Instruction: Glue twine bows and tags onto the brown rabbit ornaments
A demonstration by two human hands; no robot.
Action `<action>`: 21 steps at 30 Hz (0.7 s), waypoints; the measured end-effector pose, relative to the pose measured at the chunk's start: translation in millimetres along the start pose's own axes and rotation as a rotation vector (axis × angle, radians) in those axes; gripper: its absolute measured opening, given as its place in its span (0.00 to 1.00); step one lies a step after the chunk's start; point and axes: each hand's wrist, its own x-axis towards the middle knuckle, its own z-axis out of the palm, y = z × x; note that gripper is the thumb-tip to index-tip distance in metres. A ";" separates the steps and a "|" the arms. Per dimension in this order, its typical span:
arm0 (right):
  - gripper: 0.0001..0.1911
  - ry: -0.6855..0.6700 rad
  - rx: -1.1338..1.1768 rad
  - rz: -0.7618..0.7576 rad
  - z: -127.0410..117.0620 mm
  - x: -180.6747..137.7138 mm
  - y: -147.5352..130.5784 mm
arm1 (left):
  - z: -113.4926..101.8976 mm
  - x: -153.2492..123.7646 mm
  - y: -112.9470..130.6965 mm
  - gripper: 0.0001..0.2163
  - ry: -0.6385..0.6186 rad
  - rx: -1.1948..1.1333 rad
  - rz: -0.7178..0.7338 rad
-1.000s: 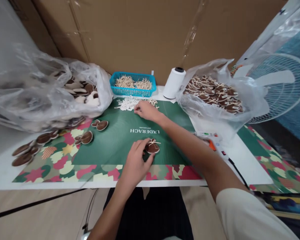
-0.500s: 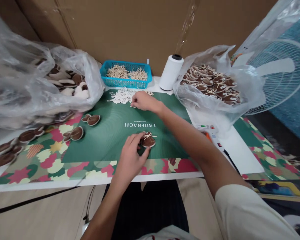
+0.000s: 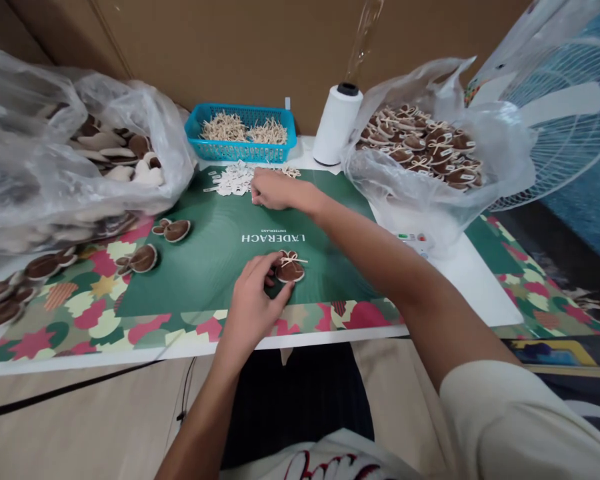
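My left hand (image 3: 253, 300) rests on the green mat (image 3: 220, 257) with its fingers pinched on a brown bunny-shaped piece (image 3: 289, 268) that has a tan string bow on top. My right hand (image 3: 273, 189) reaches across to the far edge of the mat. Its fingers are curled at a heap of small white tags (image 3: 233, 180), and what they grip is too small to make out. A blue basket (image 3: 240, 133) of tan string bows stands just behind the tags.
A clear bag of plain brown pieces (image 3: 70, 167) fills the left. Loose brown pieces (image 3: 173, 230) lie on the mat. A white thread spool (image 3: 334, 125), a bag of bowed pieces (image 3: 420, 150), a glue gun (image 3: 414, 240) and a fan (image 3: 565, 113) are at right. Cardboard stands behind.
The view has tilted down and shifted. My right hand has edged left along the tag heap. My left hand stays on the bowed piece.
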 end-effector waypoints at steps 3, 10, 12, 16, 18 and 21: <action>0.05 0.063 -0.046 0.007 4.0 -4.1 1.2 | -1.3 1.0 0.4 0.20 -0.005 -0.046 -0.003; 0.09 -0.066 -0.024 -0.040 4.7 2.6 9.2 | -2.6 3.0 -2.5 0.19 -0.022 -0.172 -0.033; 0.09 -0.065 -0.057 -0.042 5.4 2.4 7.9 | -2.6 3.2 -3.5 0.19 -0.026 -0.176 -0.040; 0.06 0.025 -0.106 -0.060 9.8 -3.8 2.4 | -2.1 4.7 -1.0 0.21 -0.023 -0.153 -0.059; 0.04 0.054 -0.076 -0.068 10.9 -6.9 0.6 | -1.9 6.2 2.5 0.22 -0.014 -0.119 -0.086; 0.05 0.032 0.035 -0.039 8.7 -8.9 -0.5 | -1.7 8.5 7.2 0.19 0.010 -0.112 -0.165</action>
